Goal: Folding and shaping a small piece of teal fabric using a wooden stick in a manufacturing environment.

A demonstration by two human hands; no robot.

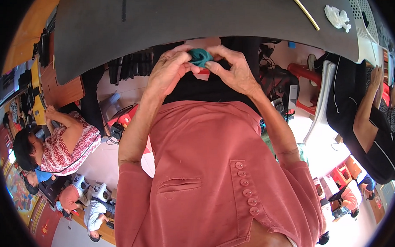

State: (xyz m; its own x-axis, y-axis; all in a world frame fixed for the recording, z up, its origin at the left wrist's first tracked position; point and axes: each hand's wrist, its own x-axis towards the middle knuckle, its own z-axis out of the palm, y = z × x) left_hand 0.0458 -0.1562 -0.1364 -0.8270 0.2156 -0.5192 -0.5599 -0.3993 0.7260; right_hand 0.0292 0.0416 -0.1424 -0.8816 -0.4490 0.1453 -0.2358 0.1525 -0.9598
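Note:
A small teal piece of soft cloth (201, 57), bunched or rolled into a loop, is held up between my hands over my lap, just short of the table's near edge. On its left side, my left hand (168, 66) pinches it between thumb and fingers. My right hand (235, 71) grips the opposite side, thumb below and the bent fingers above. The fingertips partly cover the cloth, so its full shape cannot be made out.
Ahead lies a dark grey table (179, 18). On its far right are a thin pale-yellow strip (305, 13) and a crumpled white wad (337, 17). A white perforated plastic piece (364, 29) stands at its right end. People sit on both sides.

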